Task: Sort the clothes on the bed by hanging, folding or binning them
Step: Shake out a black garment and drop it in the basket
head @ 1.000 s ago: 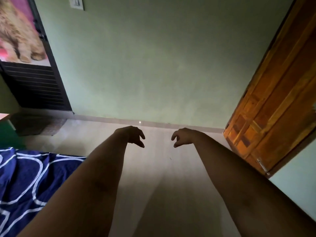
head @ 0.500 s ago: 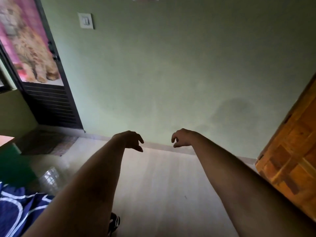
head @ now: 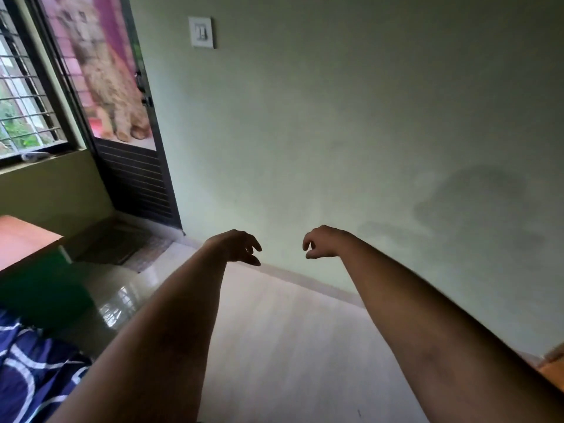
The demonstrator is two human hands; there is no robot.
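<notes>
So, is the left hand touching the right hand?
Apart. The head view shows the left hand and the right hand held out side by side, with a plain gap of green wall between their fingertips.

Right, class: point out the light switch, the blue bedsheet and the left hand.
light switch [head: 201, 32], head view, middle of its white plate.
blue bedsheet [head: 58, 361], head view, on the patterned cloth.
left hand [head: 235, 247], head view, back of the hand.

The view has turned to the left — a window [head: 24, 87] has come in at the left edge, and the wooden door [head: 555, 367] is now almost out at the lower right.
</notes>
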